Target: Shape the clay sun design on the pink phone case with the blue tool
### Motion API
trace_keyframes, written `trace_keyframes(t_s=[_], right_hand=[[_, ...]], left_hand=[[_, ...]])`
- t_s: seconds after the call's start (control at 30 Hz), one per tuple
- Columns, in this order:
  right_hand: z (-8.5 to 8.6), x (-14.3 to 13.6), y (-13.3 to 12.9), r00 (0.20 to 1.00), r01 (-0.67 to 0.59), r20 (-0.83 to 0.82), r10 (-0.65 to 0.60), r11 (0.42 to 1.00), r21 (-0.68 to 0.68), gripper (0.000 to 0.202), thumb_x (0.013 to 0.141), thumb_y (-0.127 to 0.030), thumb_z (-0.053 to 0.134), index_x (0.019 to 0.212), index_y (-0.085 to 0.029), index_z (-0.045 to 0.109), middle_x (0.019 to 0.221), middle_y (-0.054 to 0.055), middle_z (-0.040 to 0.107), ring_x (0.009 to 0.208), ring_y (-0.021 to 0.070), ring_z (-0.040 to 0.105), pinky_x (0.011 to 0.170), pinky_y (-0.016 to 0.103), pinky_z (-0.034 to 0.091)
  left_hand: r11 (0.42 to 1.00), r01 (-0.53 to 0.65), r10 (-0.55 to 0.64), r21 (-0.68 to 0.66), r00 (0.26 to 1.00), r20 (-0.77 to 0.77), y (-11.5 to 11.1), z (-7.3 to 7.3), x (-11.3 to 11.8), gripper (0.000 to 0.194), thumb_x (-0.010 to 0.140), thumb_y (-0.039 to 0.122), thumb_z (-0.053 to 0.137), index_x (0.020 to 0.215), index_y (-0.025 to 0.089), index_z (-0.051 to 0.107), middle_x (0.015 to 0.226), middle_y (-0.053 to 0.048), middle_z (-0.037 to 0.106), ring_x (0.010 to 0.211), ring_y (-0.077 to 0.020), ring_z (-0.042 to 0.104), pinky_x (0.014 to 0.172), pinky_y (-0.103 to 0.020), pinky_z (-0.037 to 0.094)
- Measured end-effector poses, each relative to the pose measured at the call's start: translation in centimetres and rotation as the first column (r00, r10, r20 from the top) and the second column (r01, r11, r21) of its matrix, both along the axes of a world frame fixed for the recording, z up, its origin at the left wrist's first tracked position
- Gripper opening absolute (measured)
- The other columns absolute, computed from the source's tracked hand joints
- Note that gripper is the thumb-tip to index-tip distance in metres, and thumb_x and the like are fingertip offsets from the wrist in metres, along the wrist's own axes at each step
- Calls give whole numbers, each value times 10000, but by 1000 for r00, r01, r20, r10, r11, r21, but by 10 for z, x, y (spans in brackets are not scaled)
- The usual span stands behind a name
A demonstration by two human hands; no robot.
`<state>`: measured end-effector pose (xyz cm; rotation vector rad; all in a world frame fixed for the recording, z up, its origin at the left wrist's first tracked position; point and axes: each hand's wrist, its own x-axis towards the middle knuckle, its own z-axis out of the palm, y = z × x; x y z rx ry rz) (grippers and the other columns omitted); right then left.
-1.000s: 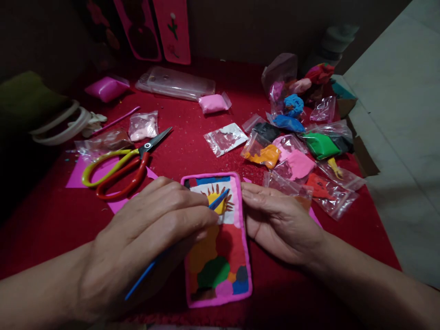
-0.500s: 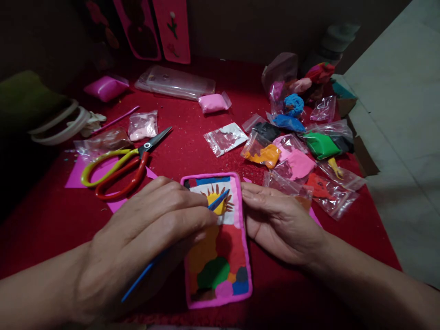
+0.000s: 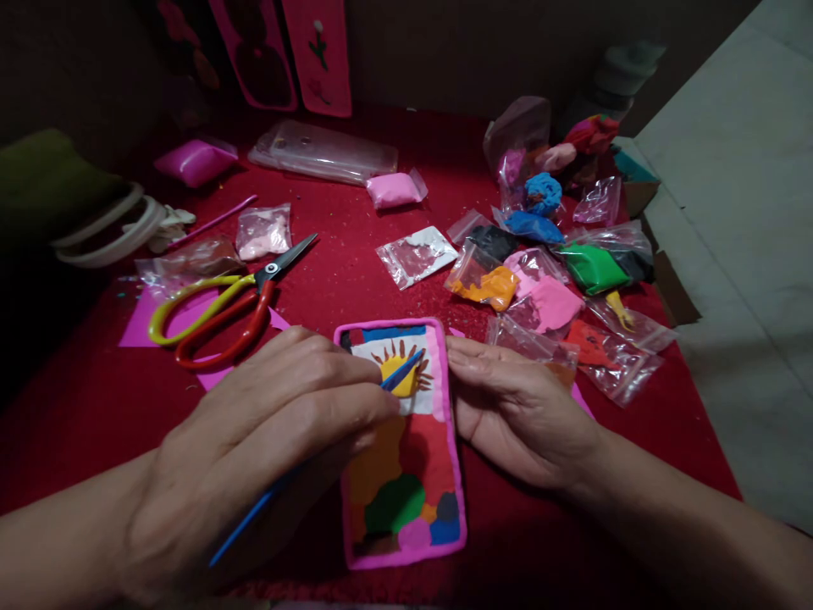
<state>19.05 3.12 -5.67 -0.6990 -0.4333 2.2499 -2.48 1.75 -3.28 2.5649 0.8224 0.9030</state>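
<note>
In front of me on the red cloth lies a phone-case-shaped panel [image 3: 412, 474] covered in coloured clay, with a raised pink rim. Near its top is a yellow clay sun with brown rays [image 3: 402, 377] on a white patch. My left hand [image 3: 273, 432] is closed around a slim blue clay tool [image 3: 401, 371], whose pointed end lies over the sun by the upper right rays. The fingers of that hand cover the panel's left side. My right hand [image 3: 521, 407] grips the panel's upper right edge, thumb against the rim; its other fingertips are partly hidden.
Scissors [image 3: 235, 305] with yellow and red handles lie open on pink sheets at left. Several bags of coloured clay [image 3: 539, 288] crowd the right side. Behind are a clear phone case [image 3: 323, 152] and a light pink clay bag [image 3: 397, 191]. White containers [image 3: 107, 229] stand at left.
The blue tool's back end has swung slightly down and left, with its tip still over the rays. My right hand and the panel have barely moved.
</note>
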Motion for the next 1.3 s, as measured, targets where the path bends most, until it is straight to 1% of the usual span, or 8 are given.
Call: trace_keyframes(t_s=[0.2, 0.33, 0.57, 0.67, 0.83, 1.0, 1.1, 1.3], right_hand=[[0, 0, 1, 1000, -15, 2, 15, 999, 41, 238, 911, -119, 495, 925, -152, 730, 1035, 79, 749, 933, 175, 691, 1011, 376, 473], [0, 1, 0, 1000, -21, 5, 21, 999, 42, 235, 907, -120, 506, 948, -157, 735, 1052, 76, 747, 974, 179, 683, 1005, 373, 476], [0, 1, 0, 1000, -19, 1, 19, 999, 51, 264, 919, -116, 494, 1014, -143, 739, 1029, 80, 752, 946, 170, 688, 966, 341, 494], [0, 2, 1, 1000, -25, -15, 26, 999, 46, 260, 921, -115, 493, 989, -149, 741, 1031, 77, 751, 942, 169, 689, 972, 346, 494], [0, 1, 0, 1000, -18, -10, 18, 999, 27, 251, 920, -110, 490, 944, -140, 738, 1000, 82, 753, 926, 168, 690, 972, 337, 492], [-1, 1, -1, 1000, -7, -16, 7, 999, 35, 247, 920, -98, 486, 907, -136, 729, 984, 78, 750, 906, 164, 688, 945, 329, 506], [-2, 1, -1, 1000, -2, -23, 3, 1000, 29, 229, 913, -97, 500, 880, -138, 724, 1001, 80, 747, 942, 172, 684, 933, 324, 511], [-2, 2, -1, 999, -11, -31, 13, 999, 41, 256, 916, -92, 486, 905, -138, 738, 996, 76, 751, 931, 164, 686, 914, 307, 519]], left_hand=[[1000, 16, -16, 4, 1000, -26, -1, 1, -1, 216, 962, 91, 459, 1118, 125, 605, 1002, -74, 675, 865, -156, 631, 671, -300, 498], [1000, 24, -24, -16, 1000, -9, -1, -1, -2, 224, 957, 76, 473, 1136, 128, 598, 1024, -64, 666, 895, -145, 614, 691, -298, 494], [998, 44, -44, -33, 999, 9, 1, -2, 0, 216, 943, 59, 500, 1128, 104, 602, 1032, -65, 658, 920, -140, 597, 711, -282, 494], [999, 39, -39, -30, 999, 0, 1, -2, 1, 235, 941, 48, 491, 1138, 114, 600, 1034, -63, 658, 903, -138, 601, 701, -285, 491], [999, 18, -17, -52, 1000, 23, 0, 0, -1, 207, 969, 86, 481, 1141, 112, 593, 1031, -64, 648, 935, -140, 597, 761, -292, 469], [999, 37, -37, -9, 999, -23, 0, -1, -2, 224, 986, 94, 436, 1147, 120, 589, 1059, -65, 636, 940, -129, 594, 724, -276, 470], [1000, 13, -13, -20, 1000, -19, -1, -2, -2, 224, 995, 140, 436, 1154, 147, 594, 1064, -42, 649, 928, -130, 605, 723, -285, 498], [999, 28, -29, -25, 1000, -13, -1, -3, -2, 232, 989, 116, 432, 1155, 142, 593, 1050, -52, 660, 922, -131, 612, 704, -280, 502]])
